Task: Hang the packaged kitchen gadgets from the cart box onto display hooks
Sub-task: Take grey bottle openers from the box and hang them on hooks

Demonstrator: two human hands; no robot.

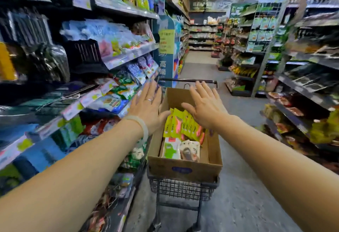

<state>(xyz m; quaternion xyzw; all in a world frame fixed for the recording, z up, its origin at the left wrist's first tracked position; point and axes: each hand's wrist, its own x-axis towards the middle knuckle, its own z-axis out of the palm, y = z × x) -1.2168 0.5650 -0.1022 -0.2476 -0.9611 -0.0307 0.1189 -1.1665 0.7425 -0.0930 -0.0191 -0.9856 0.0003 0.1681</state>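
Packets (pixel 180 124) stand in a yellow-green row at the far end of the cardboard box (pixel 185 169), with a white-and-green packet (pixel 171 148) and a brown-and-white one (pixel 189 152) lying toward the near wall. The box sits in the wire basket of my cart (pixel 181 188), its long sides running away from me toward the cart handle (pixel 187 80).

From my head camera, the only view, both my arms reach out over the box. My left hand (pixel 146 106) hovers above the box's left rim with fingers spread and flat, holding nothing; a ring and a pale bracelet (pixel 142 124) show on it. My right hand (pixel 206 107) is equally loose and empty, palm down over the far right part of the box, thumb just above the yellow-green row.

I judge this as the reach-in stage: nothing picked, nothing hung. Next I need to lower a hand, pinch one packet by its top card and lift it straight up past the box walls.

The shelves (pixel 113 61) on my left crowd close against the cart's left side, so little room there. The aisle floor (pixel 244 191) to the right lies open. I cannot make out the hooks through the blur.
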